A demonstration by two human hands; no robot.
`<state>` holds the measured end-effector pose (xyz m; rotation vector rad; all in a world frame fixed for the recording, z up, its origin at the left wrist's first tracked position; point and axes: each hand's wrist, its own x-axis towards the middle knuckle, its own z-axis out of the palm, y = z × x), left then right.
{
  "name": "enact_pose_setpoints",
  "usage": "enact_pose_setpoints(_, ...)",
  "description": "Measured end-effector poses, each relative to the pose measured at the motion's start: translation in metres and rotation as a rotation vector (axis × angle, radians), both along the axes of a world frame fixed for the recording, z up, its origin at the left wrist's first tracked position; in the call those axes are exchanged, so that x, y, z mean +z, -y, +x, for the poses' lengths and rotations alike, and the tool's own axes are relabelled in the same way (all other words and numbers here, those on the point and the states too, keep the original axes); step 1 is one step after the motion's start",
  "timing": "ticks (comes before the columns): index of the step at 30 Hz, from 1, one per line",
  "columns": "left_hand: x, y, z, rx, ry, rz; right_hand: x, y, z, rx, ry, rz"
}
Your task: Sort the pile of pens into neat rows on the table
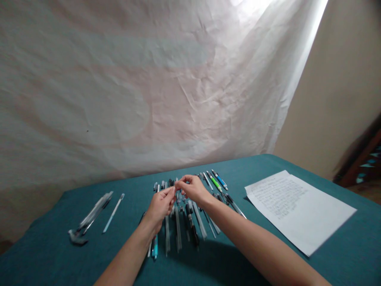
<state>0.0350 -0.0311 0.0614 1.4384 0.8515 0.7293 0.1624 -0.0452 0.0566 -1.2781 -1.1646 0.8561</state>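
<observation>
Several pens (190,222) lie side by side in a row on a teal tablecloth (59,254). My left hand (160,206) and my right hand (193,188) meet just above the row's far end. Both have their fingers pinched together on a thin pen part (177,185) held between them; it is too small and blurred to name exactly. A green pen (214,182) and a blue pen (220,180) lie at the right end of the row, beside my right wrist.
A separate small group of clear pens (92,216) and one single pen (113,212) lie at the left. A handwritten sheet of paper (297,206) rests on the right. A white cloth backdrop (133,87) hangs behind the table. Dark furniture (363,159) stands at far right.
</observation>
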Motion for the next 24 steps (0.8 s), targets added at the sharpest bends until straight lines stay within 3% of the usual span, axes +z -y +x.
enact_pose_setpoints(6,-0.002,0.001,0.004,-0.008,0.020,-0.023,0.000,0.003,0.003,-0.004,0.034,0.027)
enact_pose_setpoints(9,0.000,0.005,0.009,-0.024,0.053,-0.055,0.005,0.014,0.017,0.149,0.086,0.034)
enact_pose_setpoints(11,0.004,0.009,0.012,-0.045,0.099,-0.101,0.008,0.025,0.040,0.273,0.158,0.027)
enact_pose_setpoints(12,0.006,0.011,0.013,-0.055,0.130,-0.130,0.008,0.031,0.057,0.261,0.216,0.026)
enact_pose_setpoints(18,0.025,0.021,0.031,-0.135,0.427,-0.396,-0.014,0.066,0.186,-0.200,0.959,-0.153)
enact_pose_setpoints(21,0.026,0.028,0.048,-0.196,0.544,-0.583,-0.032,0.080,0.226,-0.194,1.022,-0.245)
enact_pose_setpoints(24,0.022,0.039,0.067,-0.231,0.593,-0.712,-0.047,0.091,0.237,-0.155,1.038,-0.306)
